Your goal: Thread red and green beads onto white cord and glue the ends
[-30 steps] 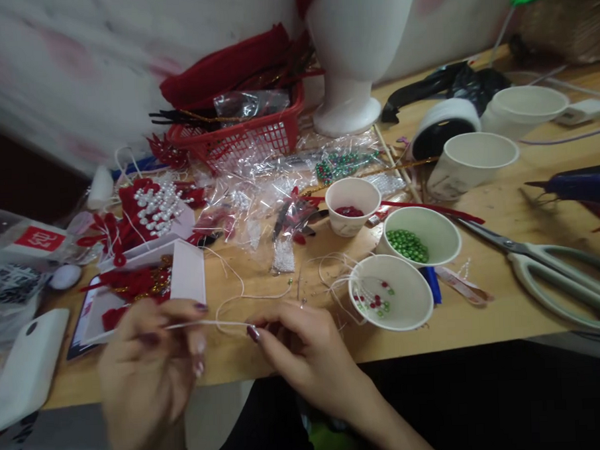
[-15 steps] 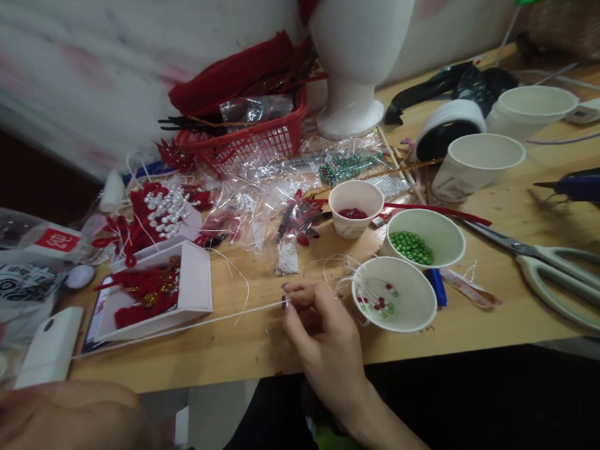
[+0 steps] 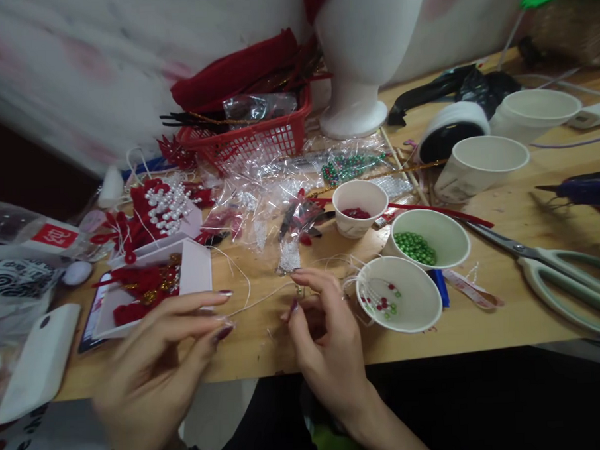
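My left hand point(image 3: 157, 364) is over the table's front edge, its thumb and middle finger closed on a thin white thread point(image 3: 263, 298) and its index finger raised above them. The thread runs slackly across to my right hand point(image 3: 332, 336), whose thumb and fingers are bent together around it; a tiny piece between those fingertips is too small to make out. Just right of that hand stands a paper cup point(image 3: 417, 306) with threaded red and green beads inside and white thread ends over its rim. Green beads point(image 3: 414, 248) fill the bottom of the cup behind it.
A small cup point(image 3: 359, 199) holds red beads. Large scissors point(image 3: 545, 257) lie at the right. White box point(image 3: 197, 272) with red and gold ornaments sits at the left, beside a white device point(image 3: 40, 362). Plastic bags point(image 3: 259, 193), a red basket point(image 3: 257, 144) and a foam head stand point(image 3: 355, 120) are behind.
My left hand has come from the far left edge inward, close to my right hand. The thread, taut before, now hangs slack and shorter between them. My right hand has barely moved.
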### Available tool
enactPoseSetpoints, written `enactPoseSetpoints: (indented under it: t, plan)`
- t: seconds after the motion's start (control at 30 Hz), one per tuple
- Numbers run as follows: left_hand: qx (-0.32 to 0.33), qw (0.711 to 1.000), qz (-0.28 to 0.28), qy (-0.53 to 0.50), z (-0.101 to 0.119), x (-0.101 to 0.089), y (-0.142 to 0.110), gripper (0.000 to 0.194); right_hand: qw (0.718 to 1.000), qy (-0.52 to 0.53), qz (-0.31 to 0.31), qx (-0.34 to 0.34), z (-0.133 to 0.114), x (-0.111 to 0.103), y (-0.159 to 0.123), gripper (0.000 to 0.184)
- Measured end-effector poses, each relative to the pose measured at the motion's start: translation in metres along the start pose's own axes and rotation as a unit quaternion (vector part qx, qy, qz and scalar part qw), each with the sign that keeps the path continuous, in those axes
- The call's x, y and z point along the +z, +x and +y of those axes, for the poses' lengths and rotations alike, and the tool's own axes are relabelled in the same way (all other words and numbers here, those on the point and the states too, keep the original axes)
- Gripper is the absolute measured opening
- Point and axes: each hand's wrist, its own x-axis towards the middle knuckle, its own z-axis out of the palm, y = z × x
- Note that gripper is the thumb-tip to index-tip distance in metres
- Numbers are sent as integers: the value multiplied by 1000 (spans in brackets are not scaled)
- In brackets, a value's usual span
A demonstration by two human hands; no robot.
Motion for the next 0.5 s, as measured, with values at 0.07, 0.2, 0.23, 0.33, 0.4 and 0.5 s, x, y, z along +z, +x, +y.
enactPoseSetpoints:
  t: [0.07, 0.2, 0.23, 0.33, 0.4, 0.5]
  plan:
    - [37, 999, -35, -6, 9, 5, 3, 12, 999, 26, -18, -4, -3, -3, 1, 32]
    - [23, 992, -103, -65, 13, 13, 4, 16, 978, 140, -156, -7, -11, -9, 6, 19]
    - [21, 990, -114, -81, 13, 14, 4, 16, 970, 161, -184, -9, -12, -11, 8, 18]
    - [27, 986, -126, -110, 9, 16, 2, 15, 953, 217, -210, -8, -14, -14, 10, 22]
    - [12, 984, -122, -129, 7, 16, 0, 12, 949, 235, -209, -13, -14, -15, 11, 19]
    - [-45, 974, -131, -182, 1, 17, -3, 7, 953, 219, -209, -25, -13, -15, 9, 16]
